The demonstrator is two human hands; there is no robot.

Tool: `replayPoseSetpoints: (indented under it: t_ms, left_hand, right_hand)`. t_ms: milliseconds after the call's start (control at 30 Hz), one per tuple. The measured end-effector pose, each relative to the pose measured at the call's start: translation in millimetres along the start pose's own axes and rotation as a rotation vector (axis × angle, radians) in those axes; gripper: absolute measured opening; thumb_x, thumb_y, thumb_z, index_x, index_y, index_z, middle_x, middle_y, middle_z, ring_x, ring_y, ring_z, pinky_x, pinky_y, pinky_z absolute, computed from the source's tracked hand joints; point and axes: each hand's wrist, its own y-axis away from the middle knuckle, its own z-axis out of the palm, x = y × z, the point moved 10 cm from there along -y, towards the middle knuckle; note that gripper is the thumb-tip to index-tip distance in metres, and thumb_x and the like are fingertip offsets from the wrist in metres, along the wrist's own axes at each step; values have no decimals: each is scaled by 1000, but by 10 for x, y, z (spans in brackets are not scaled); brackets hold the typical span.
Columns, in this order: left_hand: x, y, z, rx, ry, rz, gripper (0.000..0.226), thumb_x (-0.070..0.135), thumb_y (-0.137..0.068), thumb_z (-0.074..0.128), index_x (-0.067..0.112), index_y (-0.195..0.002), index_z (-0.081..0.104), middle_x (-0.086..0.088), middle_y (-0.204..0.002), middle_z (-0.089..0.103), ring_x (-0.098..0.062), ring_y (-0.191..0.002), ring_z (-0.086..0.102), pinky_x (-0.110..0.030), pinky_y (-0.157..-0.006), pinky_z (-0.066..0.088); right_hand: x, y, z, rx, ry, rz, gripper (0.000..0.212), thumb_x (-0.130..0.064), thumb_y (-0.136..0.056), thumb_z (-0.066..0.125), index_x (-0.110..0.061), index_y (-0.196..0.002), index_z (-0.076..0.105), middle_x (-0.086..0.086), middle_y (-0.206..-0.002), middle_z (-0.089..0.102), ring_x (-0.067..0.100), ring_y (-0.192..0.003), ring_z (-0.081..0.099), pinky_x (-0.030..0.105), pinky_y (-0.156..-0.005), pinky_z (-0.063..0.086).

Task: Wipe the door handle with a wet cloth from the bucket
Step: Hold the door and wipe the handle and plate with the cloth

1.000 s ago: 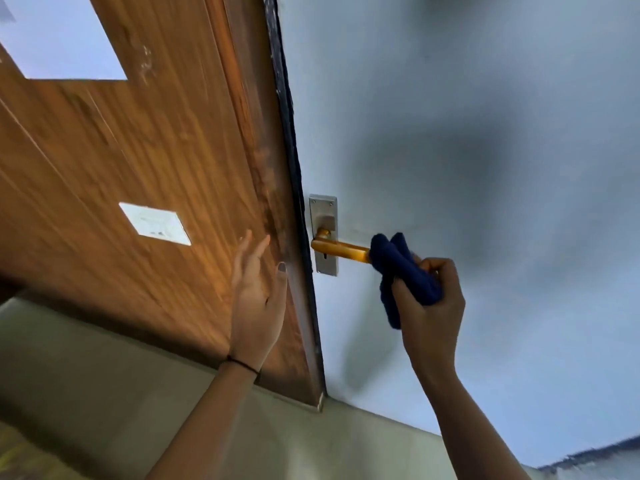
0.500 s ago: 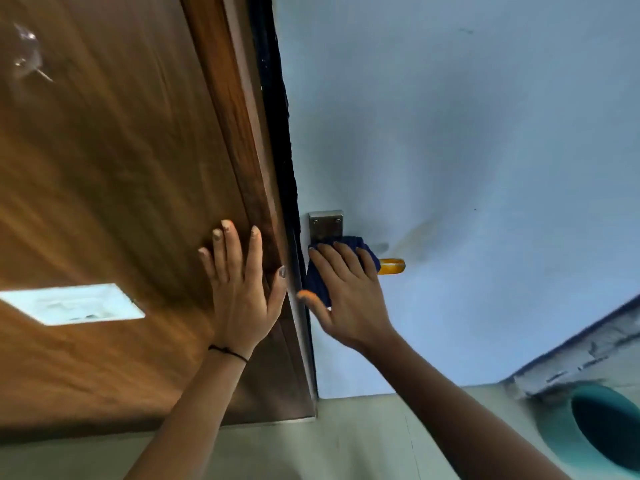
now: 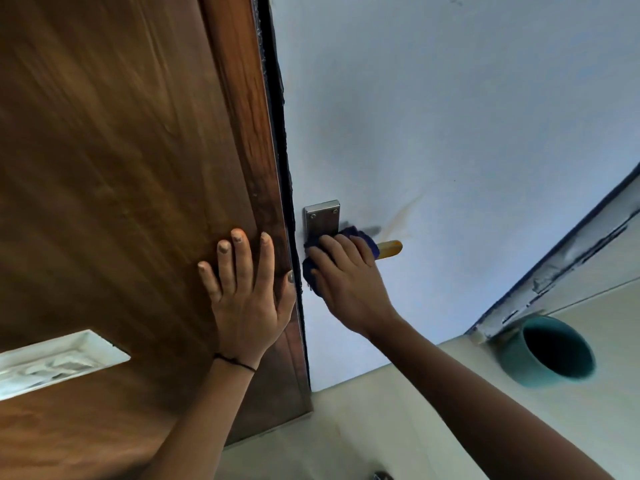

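A brass-coloured door handle [image 3: 390, 248] sticks out from a steel backplate [image 3: 322, 218] on the pale blue door [image 3: 450, 133]. My right hand [image 3: 343, 282] presses a dark blue cloth [image 3: 360, 237] over the inner part of the handle, next to the plate; only the handle's tip shows. My left hand [image 3: 244, 296] lies flat with fingers spread on the brown wooden panel [image 3: 121, 168] left of the door edge. A teal bucket [image 3: 547, 351] stands on the floor at the lower right.
A black strip [image 3: 277, 116] runs along the door edge between wood and blue surface. A white rectangular inset [image 3: 59, 362] sits in the wooden panel at the lower left. The floor [image 3: 363, 427] is pale tile. A worn frame edge [image 3: 571, 258] runs diagonally above the bucket.
My right hand slid the cloth from the handle's tip inward to the backplate. My left hand flattened on the wood. The view tilted down and the bucket came into sight.
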Motion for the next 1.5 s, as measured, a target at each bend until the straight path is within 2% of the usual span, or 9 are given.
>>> replayPoseSetpoints:
  t_ms: [200,400,567,700,867,1067,1267,1367,1500]
  left_hand:
    - [-7,5,11,7,7,5,72,46,-96,33,19,-154,1,-4,-161,-18,-20,-148,-15,-44,-119,-11]
    - [2,8,19,11,-9,15,72,46,-96,33,18,-155,2,-5,-161,-17,-21,-148,-15,-44,-119,-11]
    - [-14,19,26,-4,3,18,76,46,-94,39,17,-155,2,-5,-161,-18,-21,-148,-16,-44,-118,-11]
    - [-10,16,27,-13,-6,23,78,47,-94,39,17,-154,2,-6,-161,-19,-21,-148,-16,-44,-118,-11]
    - [17,0,27,-21,-24,24,78,46,-94,38,16,-154,1,-7,-160,-20,-22,-148,-17,-45,-118,-12]
    - [19,-12,20,-30,-10,31,81,45,-92,42,16,-154,-1,-5,-160,-22,-20,-147,-20,-43,-117,-14]
    - [38,-22,10,-37,-38,37,82,45,-92,43,15,-154,-1,-7,-160,-22,-21,-147,-21,-44,-117,-14]
    - [35,-28,10,-48,-45,32,84,45,-91,45,15,-154,-1,-15,-160,-13,-21,-147,-21,-44,-117,-13]
    - [37,-27,4,-49,-46,36,85,44,-90,46,14,-154,0,-24,-150,12,-22,-147,-21,-45,-117,-12]
  right_hand:
    - [419,90,-159,2,-47,92,34,-23,-97,39,-12,-121,60,6,-114,63,30,-102,58,41,-98,37]
    - [52,32,-3,-37,-48,49,36,-29,-98,39,-15,-126,57,5,-128,59,25,-116,53,38,-106,33]
    - [366,94,-69,-73,-24,68,39,-29,-96,42,-13,-130,53,5,-121,60,27,-109,54,36,-102,34]
    - [668,178,-106,-111,22,82,41,-24,-96,38,-9,-132,51,6,-122,58,29,-112,54,39,-109,30]
    - [687,198,-127,-34,-62,192,40,-19,-93,39,-5,-129,53,11,-121,58,32,-114,51,48,-115,26]
    - [203,115,81,-23,-112,171,43,-25,-96,42,-12,-137,43,6,-134,55,27,-127,44,47,-119,24]
    - [799,274,-32,12,-84,258,42,-26,-94,35,-14,-132,50,3,-130,54,23,-129,42,42,-118,11]
    - [1120,372,6,59,-225,442,40,-22,-93,36,-19,-131,50,-1,-129,55,21,-125,46,39,-112,22]
    - [1292,693,332,191,-987,863,24,-13,-102,36,-13,-123,46,5,-105,61,27,-92,58,43,-84,47]
